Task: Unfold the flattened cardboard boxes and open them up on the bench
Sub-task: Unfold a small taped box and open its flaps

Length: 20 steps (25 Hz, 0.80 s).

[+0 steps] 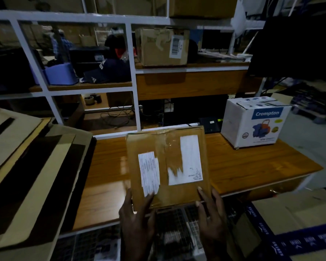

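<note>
- Cardboard box [167,166] lies flat in the head view, at the centre of the wooden table [252,166], with its near edge overhanging the front rim toward you.
- Your left hand [137,215] holds the near-left corner at about 7 o'clock of the box; its fingers [149,199] lie fairly straight on top, over the lower end of a white label. Whether the thumb goes underneath is hidden.
- Your right hand [212,213] takes the near-right corner at about 5 o'clock, fingers laid along the side edge and thumb at the near edge. This looks like a pinch, though the dim light leaves it uncertain.
- Holding both near corners probably keeps the box square to you, so the layers can be pulled apart from this edge.
- Brown tape and two labels cover the top, so I cannot tell where the seam or flaps are.
- A pile of flattened cardboard [26,176] sits at 9 o'clock, cut off by the frame; it is likely your supply.
- A white Crompton carton [252,123] stands at 2 o'clock, well apart.
- Below the table edge, everything is too dark to read.
</note>
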Motion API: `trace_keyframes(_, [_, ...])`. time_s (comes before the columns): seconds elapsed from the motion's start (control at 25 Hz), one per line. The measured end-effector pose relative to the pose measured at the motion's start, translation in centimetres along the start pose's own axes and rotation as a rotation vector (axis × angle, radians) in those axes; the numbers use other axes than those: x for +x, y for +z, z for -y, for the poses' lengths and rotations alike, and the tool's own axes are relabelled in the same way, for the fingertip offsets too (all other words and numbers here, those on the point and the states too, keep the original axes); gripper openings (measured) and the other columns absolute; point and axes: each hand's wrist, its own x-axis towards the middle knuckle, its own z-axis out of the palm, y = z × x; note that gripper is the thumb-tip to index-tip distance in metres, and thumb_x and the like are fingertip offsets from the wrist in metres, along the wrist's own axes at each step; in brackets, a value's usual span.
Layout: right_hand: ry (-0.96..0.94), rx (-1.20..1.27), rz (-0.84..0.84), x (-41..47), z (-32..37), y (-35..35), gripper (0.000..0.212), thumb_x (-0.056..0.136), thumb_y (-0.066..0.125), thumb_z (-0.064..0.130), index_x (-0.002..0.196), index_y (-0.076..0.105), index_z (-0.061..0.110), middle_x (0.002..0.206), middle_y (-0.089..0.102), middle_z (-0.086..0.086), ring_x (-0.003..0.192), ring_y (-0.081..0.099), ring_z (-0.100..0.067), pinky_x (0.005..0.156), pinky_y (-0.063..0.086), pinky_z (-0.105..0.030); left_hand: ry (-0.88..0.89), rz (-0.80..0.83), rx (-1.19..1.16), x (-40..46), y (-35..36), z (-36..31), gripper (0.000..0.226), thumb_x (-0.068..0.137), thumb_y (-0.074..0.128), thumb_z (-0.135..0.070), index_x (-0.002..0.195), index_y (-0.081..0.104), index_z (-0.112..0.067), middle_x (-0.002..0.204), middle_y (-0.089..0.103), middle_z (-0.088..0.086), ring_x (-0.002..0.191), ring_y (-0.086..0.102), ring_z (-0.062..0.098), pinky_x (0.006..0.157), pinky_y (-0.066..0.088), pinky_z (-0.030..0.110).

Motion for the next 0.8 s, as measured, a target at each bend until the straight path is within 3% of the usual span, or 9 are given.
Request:
trace_keyframes(0.04, [-0.086,0.022,-0.004,1.2,1.6,0.3,0.041,0.095,0.057,0.027,0.124,0.057,0.055,0.144,0.039,0.014,0.129,0.036,-0.003,0.093,0.052,-0.041,0.02,-0.028,-0.02,1.0,-0.1,0.2,0.069,0.076,0.079,-0.019,0.133,0.05,-0.048,0.152,0.037,0.014,0.122,0.045,0.036,0.096,0.036,0.037])
trace_keyframes(0.12, [0.001,0.047,-0.089,4.3,3.7,0.0,0.032,0.094,0.059,0.028,0.117,0.063,0.05,0.142,0.043,0.009,0.129,0.041,-0.014,0.091,0.053,-0.044,-0.019,-0.067,-0.107,3.2,-0.8,-1.0,0.051,0.081,0.071,-0.024,0.126,0.059,-0.042,0.152,0.037,0.011,0.131,0.04,0.031,0.1,0.031,0.035])
trace_keyframes(0.2, [0.025,0.062,-0.137,6.3,4.3,0.4,0.017,0.097,0.059,0.038,0.112,0.067,0.04,0.138,0.048,0.004,0.126,0.044,-0.023,0.086,0.053,-0.045,-0.045,-0.119,-0.166,4.9,-1.1,-2.1,0.041,0.087,0.071,-0.021,0.122,0.062,-0.039,0.153,0.035,0.005,0.137,0.036,0.025,0.103,0.037,0.039])
trace_keyframes(0.36, [-0.072,0.054,-0.202,8.9,5.4,0.5,0.024,0.092,0.052,0.043,0.108,0.068,0.035,0.131,0.053,-0.002,0.118,0.047,-0.025,0.088,0.043,-0.038,-0.057,-0.156,-0.313,7.5,-1.3,-3.4,0.031,0.088,0.069,-0.025,0.117,0.067,-0.033,0.151,0.033,-0.002,0.132,0.045,0.026,0.095,0.051,0.034])
trace_keyframes(0.52, [-0.092,0.091,-0.244,11.6,6.1,0.9,0.023,0.092,0.053,0.041,0.111,0.065,0.037,0.13,0.054,-0.004,0.118,0.04,-0.011,0.087,0.041,-0.036,-0.058,-0.205,-0.288,10.1,-0.7,-4.0,0.031,0.09,0.063,-0.032,0.121,0.066,-0.031,0.148,0.035,0.003,0.136,0.038,0.02,0.098,0.048,0.039])
trace_keyframes(0.64, [-0.096,0.133,-0.232,14.0,6.2,1.7,0.028,0.094,0.05,0.04,0.12,0.06,0.036,0.134,0.048,-0.005,0.121,0.039,-0.012,0.086,0.037,-0.02,-0.079,-0.192,-0.253,11.6,0.5,-4.4,0.039,0.092,0.058,-0.038,0.13,0.055,-0.039,0.152,0.029,0.007,0.137,0.035,0.027,0.094,0.051,0.046])
trace_keyframes(0.8, [-0.101,0.214,-0.154,15.6,4.9,3.4,0.05,0.093,0.05,0.042,0.141,0.036,0.035,0.147,0.031,-0.004,0.126,0.039,-0.007,0.075,0.043,-0.003,-0.004,-0.166,-0.166,11.6,3.2,-3.5,0.052,0.093,0.052,-0.042,0.143,0.038,-0.043,0.155,0.023,0.014,0.134,0.04,0.028,0.082,0.054,0.032])
